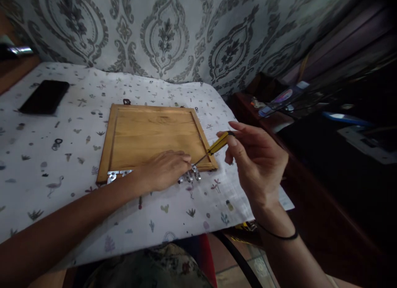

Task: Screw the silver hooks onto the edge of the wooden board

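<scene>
A framed wooden panel (155, 133) lies flat on a patterned white tablecloth (62, 164). Metal hinges sit along its near edge, one at the left (116, 175) and one at the right (192, 174). My left hand (166, 170) rests on the panel's near edge, fingers curled and pressed down beside the right hinge. My right hand (257, 160) pinches a yellow-handled screwdriver (218, 144), whose thin shaft slants down to the right hinge next to my left fingertips.
A black phone (45, 96) lies at the far left of the cloth. A small dark ring (57, 144) lies left of the panel. A dark cluttered wooden shelf (310, 127) stands to the right of the table. Patterned fabric (173, 32) hangs behind.
</scene>
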A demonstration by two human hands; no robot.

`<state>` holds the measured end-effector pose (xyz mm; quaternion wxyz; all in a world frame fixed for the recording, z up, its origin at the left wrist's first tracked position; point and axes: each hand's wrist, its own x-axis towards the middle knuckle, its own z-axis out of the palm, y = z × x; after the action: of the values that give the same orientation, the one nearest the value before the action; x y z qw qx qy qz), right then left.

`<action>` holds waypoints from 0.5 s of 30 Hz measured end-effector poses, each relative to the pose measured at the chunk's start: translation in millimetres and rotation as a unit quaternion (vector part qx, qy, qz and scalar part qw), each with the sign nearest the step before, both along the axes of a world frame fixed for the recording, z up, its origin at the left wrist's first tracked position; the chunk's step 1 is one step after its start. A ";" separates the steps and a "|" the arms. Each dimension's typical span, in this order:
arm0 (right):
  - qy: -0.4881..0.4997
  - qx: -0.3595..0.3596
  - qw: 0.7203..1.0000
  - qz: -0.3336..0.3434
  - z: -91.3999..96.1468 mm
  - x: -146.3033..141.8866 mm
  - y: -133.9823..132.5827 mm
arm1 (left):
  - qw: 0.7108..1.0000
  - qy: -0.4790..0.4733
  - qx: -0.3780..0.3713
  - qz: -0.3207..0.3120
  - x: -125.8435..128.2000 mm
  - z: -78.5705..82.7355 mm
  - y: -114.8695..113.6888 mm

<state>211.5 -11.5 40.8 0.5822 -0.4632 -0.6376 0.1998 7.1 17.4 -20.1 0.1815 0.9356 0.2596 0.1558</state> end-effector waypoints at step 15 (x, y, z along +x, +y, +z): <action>0.042 0.023 0.999 0.001 -4.2 -2.4 1.4 | 0.999 0.030 0.027 -0.005 -0.8 -1.3 0.3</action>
<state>209.1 -10.1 36.6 0.6189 -0.4401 -0.6173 0.2054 6.3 17.7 -21.3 0.1490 0.9457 0.2563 0.1337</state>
